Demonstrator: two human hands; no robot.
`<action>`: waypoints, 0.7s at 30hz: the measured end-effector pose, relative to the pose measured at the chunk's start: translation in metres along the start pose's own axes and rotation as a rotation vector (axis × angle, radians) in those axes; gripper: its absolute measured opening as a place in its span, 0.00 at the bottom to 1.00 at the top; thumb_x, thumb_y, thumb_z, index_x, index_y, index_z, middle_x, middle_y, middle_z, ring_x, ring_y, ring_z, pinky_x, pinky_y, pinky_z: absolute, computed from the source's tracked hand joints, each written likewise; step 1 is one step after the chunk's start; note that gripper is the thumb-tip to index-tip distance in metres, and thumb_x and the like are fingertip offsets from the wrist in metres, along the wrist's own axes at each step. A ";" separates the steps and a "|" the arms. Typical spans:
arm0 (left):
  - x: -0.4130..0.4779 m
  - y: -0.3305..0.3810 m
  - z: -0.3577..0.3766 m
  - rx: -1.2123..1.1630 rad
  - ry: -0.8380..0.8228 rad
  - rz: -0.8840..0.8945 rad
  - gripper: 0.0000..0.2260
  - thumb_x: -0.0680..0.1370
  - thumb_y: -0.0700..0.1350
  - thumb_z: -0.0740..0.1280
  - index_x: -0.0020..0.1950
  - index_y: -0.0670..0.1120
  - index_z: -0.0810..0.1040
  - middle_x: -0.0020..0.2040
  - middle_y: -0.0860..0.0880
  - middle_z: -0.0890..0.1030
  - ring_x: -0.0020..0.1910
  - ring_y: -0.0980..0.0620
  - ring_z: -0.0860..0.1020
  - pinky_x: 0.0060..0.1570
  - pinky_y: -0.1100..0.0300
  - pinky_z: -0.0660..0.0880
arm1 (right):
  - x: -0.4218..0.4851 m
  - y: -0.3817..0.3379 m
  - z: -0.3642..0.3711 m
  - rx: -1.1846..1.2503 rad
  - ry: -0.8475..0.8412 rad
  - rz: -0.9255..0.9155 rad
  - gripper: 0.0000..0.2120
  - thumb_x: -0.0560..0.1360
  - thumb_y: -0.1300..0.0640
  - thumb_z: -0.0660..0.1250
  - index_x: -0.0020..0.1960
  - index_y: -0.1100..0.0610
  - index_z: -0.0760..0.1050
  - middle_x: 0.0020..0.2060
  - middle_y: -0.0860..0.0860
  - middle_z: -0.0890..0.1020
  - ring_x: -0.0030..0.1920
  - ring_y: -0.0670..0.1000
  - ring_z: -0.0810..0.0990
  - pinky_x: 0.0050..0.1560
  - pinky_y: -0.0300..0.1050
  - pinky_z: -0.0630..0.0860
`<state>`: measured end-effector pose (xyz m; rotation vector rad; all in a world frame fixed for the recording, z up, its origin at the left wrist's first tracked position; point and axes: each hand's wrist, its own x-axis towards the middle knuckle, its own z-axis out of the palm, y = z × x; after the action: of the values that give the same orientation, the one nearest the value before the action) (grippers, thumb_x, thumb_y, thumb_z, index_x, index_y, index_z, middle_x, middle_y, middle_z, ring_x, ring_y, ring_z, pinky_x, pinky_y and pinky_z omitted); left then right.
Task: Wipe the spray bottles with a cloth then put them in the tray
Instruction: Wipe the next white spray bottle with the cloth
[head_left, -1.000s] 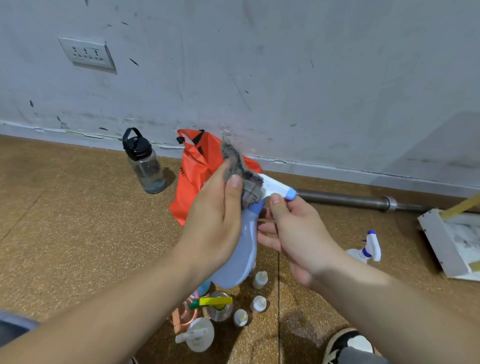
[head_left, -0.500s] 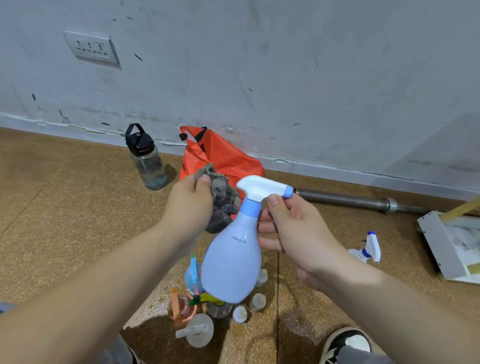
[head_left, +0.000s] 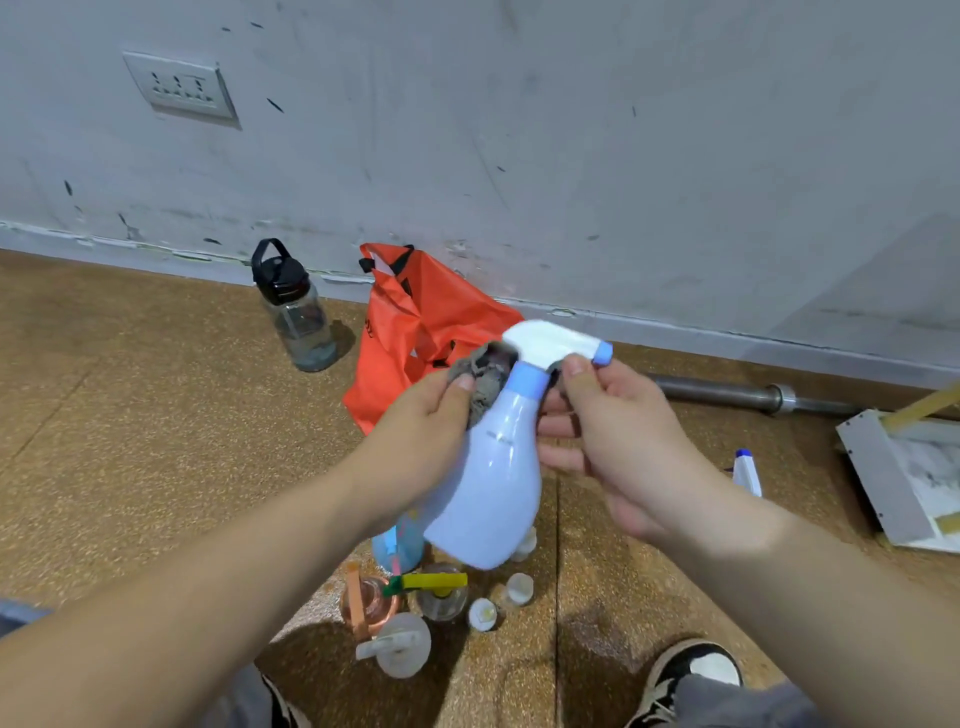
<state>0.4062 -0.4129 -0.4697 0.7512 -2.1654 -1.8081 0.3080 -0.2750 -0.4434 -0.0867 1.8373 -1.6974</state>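
Spray bottle (head_left: 493, 483): pale blue with a white trigger head, held off the floor at picture centre, tilted with the nozzle toward 1 o'clock and the base toward 6.
Right grip (head_left: 618, 441): clasps the bottle at its neck, thumb on top by the trigger head. The fingers curl behind and their tips are hidden.
Left grip (head_left: 415, 441): pinches a grey cloth (head_left: 485, 374) against the neck and shoulder of the bottle. Most of the cloth is buried under the thumb and palm.
Below, 6 o'clock: a huddle of small bottles (head_left: 431, 597) on the floor (head_left: 130, 415), partly covered by the held bottle's base. One has a yellow and green trigger, and the rest are hard to tell apart.
Behind, 12 o'clock: an orange bag (head_left: 415, 322) against the wall, its lower part screened by both hands.
At 10 o'clock: a clear water bottle (head_left: 296, 312) with a black cap, standing upright.
At 3 o'clock: a second sprayer (head_left: 746, 473), only its white and blue head showing past the right wrist.
Far right: a white tray (head_left: 878, 467), cut off by the picture edge, its contents unclear.
At 2 o'clock: a metal bar (head_left: 727, 392) along the wall foot, its near end hidden behind the right grip.
At 5 o'clock: a black and white shoe (head_left: 691, 675).
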 end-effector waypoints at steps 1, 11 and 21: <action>0.001 -0.003 0.000 -0.084 0.004 -0.123 0.13 0.88 0.49 0.58 0.55 0.51 0.82 0.48 0.53 0.87 0.49 0.55 0.83 0.52 0.60 0.76 | 0.003 -0.003 -0.003 -0.003 0.021 0.000 0.13 0.86 0.50 0.60 0.60 0.57 0.78 0.46 0.58 0.81 0.42 0.54 0.82 0.41 0.50 0.86; -0.011 0.006 0.012 -0.168 -0.056 0.033 0.10 0.87 0.47 0.61 0.61 0.50 0.82 0.51 0.53 0.85 0.49 0.58 0.80 0.50 0.65 0.74 | 0.014 -0.005 -0.013 0.026 0.056 0.051 0.13 0.86 0.49 0.59 0.59 0.56 0.76 0.49 0.57 0.85 0.48 0.57 0.88 0.45 0.53 0.86; -0.009 -0.026 0.021 0.101 -0.056 0.171 0.15 0.88 0.50 0.57 0.72 0.62 0.72 0.69 0.59 0.77 0.66 0.65 0.74 0.69 0.62 0.69 | 0.027 -0.012 -0.021 0.151 0.194 0.058 0.13 0.87 0.51 0.57 0.61 0.57 0.76 0.52 0.60 0.86 0.48 0.58 0.88 0.45 0.53 0.87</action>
<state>0.4102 -0.3931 -0.4977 0.5223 -2.2942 -1.6642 0.2718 -0.2704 -0.4431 0.1987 1.8218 -1.8514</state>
